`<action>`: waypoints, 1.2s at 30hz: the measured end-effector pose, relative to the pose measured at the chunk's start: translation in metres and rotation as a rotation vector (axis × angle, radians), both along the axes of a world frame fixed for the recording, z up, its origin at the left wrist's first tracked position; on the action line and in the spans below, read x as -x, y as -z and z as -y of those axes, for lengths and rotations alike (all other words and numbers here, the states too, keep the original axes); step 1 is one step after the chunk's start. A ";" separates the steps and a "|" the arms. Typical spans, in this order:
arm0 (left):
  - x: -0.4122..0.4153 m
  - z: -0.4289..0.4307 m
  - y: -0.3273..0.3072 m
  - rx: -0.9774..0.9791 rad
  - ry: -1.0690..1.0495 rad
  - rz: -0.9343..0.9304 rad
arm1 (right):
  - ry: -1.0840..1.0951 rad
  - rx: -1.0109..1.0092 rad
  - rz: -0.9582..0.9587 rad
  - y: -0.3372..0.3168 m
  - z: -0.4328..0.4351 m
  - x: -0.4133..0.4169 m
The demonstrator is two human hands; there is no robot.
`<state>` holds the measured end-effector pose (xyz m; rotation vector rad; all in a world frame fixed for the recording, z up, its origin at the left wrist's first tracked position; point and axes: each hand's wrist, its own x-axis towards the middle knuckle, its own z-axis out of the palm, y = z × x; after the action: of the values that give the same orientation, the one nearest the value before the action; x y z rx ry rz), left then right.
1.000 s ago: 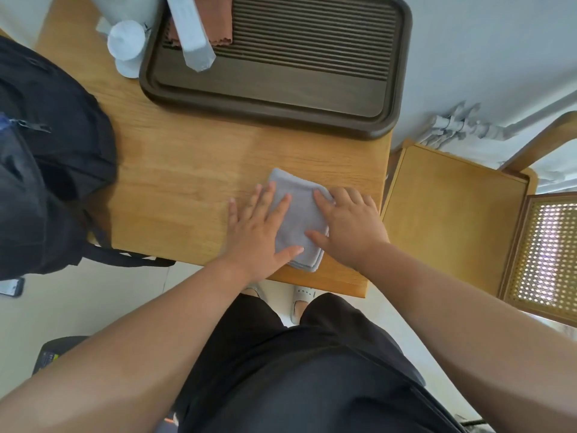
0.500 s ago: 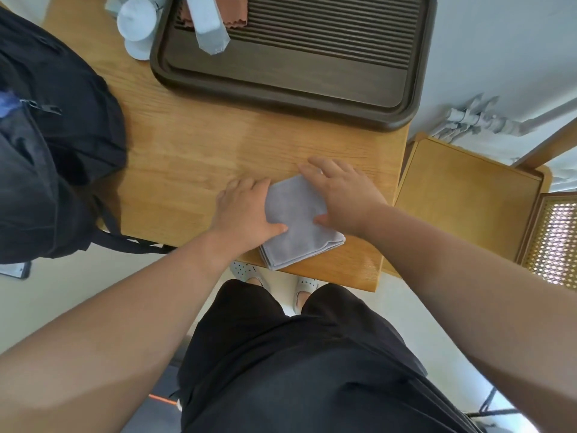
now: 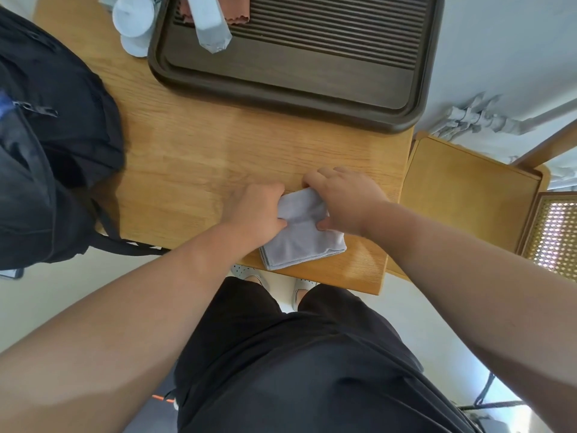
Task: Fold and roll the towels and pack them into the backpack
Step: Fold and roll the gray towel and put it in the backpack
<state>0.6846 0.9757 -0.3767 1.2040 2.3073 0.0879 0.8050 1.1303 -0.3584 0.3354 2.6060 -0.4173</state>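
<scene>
The folded grey towel [image 3: 301,242] lies near the front edge of the wooden table [image 3: 218,157], its far end bunched up between the 2 hands while its near end lies flat toward the person. The left hand [image 3: 254,210] curls its fingers over the towel's far left corner with the thumb tucked under the fabric, and the right hand [image 3: 345,198] grips the far right corner the same way. The black backpack [image 3: 46,135] sits at the table's left side, well apart from the towel.
</scene>
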 end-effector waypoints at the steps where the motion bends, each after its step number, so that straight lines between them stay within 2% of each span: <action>1: 0.000 -0.001 -0.001 -0.029 0.024 -0.004 | 0.011 0.009 -0.001 -0.001 -0.001 -0.001; 4: 0.006 -0.010 -0.007 -0.111 0.133 -0.108 | 0.012 -0.053 -0.080 0.001 -0.006 -0.002; 7: 0.016 -0.018 -0.013 -0.210 0.232 -0.316 | 0.075 -0.168 -0.271 0.005 -0.010 -0.002; 9: 0.020 -0.017 -0.014 -0.264 0.264 -0.382 | 0.142 -0.173 -0.363 0.011 -0.008 -0.003; 14: -0.004 0.015 -0.002 -0.168 0.315 -0.340 | 0.126 -0.118 -0.317 0.027 0.012 -0.027; 22: -0.051 0.071 0.026 -0.079 0.313 -0.245 | -0.050 -0.236 -0.219 0.052 0.024 -0.076; 29: -0.049 0.081 0.037 0.031 0.360 -0.236 | -0.146 -0.349 -0.052 0.041 0.041 -0.079; 31: -0.049 0.081 0.036 0.050 0.374 -0.227 | -0.097 -0.324 -0.116 0.024 0.044 -0.063; 34: -0.048 0.079 0.032 0.099 0.389 -0.191 | 0.109 -0.216 -0.246 0.005 0.044 -0.015; 36: -0.047 0.079 0.031 0.091 0.388 -0.173 | 0.133 -0.235 -0.236 0.010 0.045 0.007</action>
<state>0.7319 0.8966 -0.4076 1.6397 2.1452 -0.2675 0.7983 1.0850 -0.3682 0.5714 2.8815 -0.2040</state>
